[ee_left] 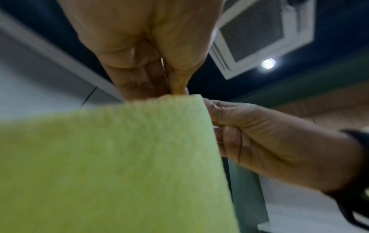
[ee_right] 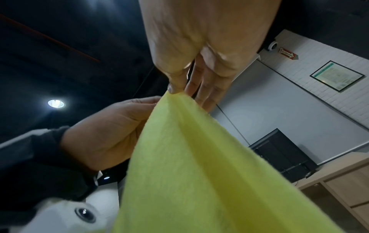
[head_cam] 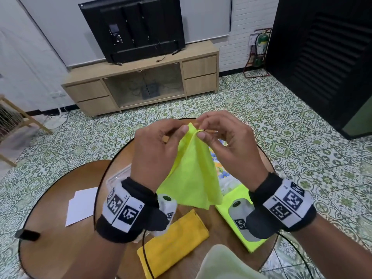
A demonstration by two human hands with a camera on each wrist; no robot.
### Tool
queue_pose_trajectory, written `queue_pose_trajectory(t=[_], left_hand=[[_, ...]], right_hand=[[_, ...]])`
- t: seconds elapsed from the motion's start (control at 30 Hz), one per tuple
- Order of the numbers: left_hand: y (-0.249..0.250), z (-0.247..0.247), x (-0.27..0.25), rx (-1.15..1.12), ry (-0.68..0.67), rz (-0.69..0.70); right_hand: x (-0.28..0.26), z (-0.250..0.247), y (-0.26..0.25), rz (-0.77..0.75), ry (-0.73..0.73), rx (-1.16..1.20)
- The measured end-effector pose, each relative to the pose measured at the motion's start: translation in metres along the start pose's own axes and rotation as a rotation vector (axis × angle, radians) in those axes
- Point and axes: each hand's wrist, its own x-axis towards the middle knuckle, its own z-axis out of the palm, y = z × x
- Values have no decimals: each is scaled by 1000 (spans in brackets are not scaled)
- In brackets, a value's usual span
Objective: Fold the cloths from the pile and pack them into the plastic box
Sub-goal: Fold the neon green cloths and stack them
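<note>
A lime-yellow cloth (head_cam: 191,174) hangs in the air above the round wooden table (head_cam: 60,218). My left hand (head_cam: 161,141) pinches its top edge between thumb and fingers, and my right hand (head_cam: 219,133) pinches the same top right beside it. In the left wrist view the cloth (ee_left: 119,157) fills the lower frame under my left hand (ee_left: 155,85). In the right wrist view my right hand (ee_right: 179,89) pinches the cloth (ee_right: 199,157) at its peak. A clear plastic box (head_cam: 118,176) is partly hidden behind my left wrist.
A folded orange-yellow cloth (head_cam: 175,240) lies on the table near me. Another lime cloth (head_cam: 239,200) and a patterned cloth (head_cam: 219,166) lie to the right. White paper (head_cam: 82,206) sits at left. A pale green cloth (head_cam: 223,262) is at the bottom.
</note>
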Motion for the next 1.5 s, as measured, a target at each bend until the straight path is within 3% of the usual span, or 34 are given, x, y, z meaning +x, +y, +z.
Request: queue_pose_trajectory(t=[0.1,0.3,0.5,0.67,0.8,1.07,1.3,1.5], left_hand=[[4,-4,0,64,-38,120],[7,-3,-2,-139,-135,-34],[4,-12,13,-172,-99,3],[11,-35,28,-155,-71,61],[10,-51,33,-93,-103,88],[8,-67,32,-70,-83,67],[3,-72,39,29,29,21],[9,-67,39,8,135,-54]], right_hand=[[4,2,-3,15,-3,-34],[11,4,-1,45,6,-20],[5,5,3,196,-113,423],[-39,7,28,277,-222,200],[-72,3,40,401,-252,246],[-78,5,43,286,-250,113],[-87,11,49,283,-68,-38],[-100,4,57,196,-158,-132]])
